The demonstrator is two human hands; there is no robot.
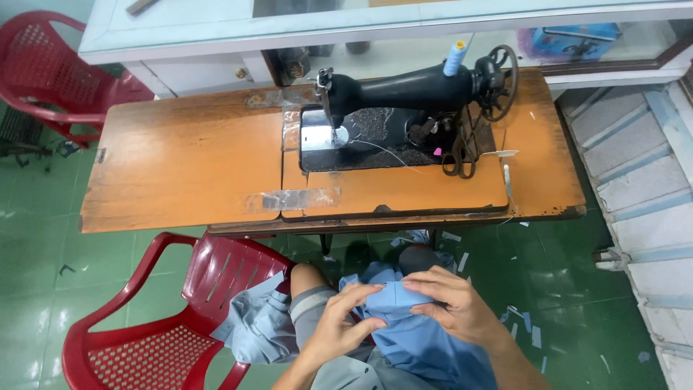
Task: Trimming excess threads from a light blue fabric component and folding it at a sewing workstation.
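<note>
Light blue fabric piece [393, 300] sat low in frame, about 6 o'clock from the sewing machine, held over the person's lap. Plain pale blue, matte, folded into a small flat rectangle with a crisp vertical crease near its middle; top edge straight. More of the same blue cloth [426, 347] spread below it over the lap, rumpled, running off toward 5 o'clock.

Left hand [339, 325] came in at 8 o'clock of the piece, fingers curled and pinching its left edge. Right hand [455, 303] at 3 o'clock, fingers bent over the top right corner, thumb pressing the fold, so also gripping the piece. Both hands touching the cloth, close together.

Another bundle of light blue-grey fabric [256, 325] lay at 9 o'clock, draped on the seat of a red plastic chair [144, 339]. Small blue scraps [530, 332] scattered on the green tiled floor [43, 289] at 3 to 4 o'clock.

At 12 o'clock stood a wooden sewing table [180, 159], worn orange top, tape patches on it. Black sewing machine [404, 94] sat on its right half, blue thread spool [455, 58] on top, handwheel at right. Scissors [459, 155] lay just right of the machine bed. Second red chair [50, 65] at 10 o'clock, far off.
</note>
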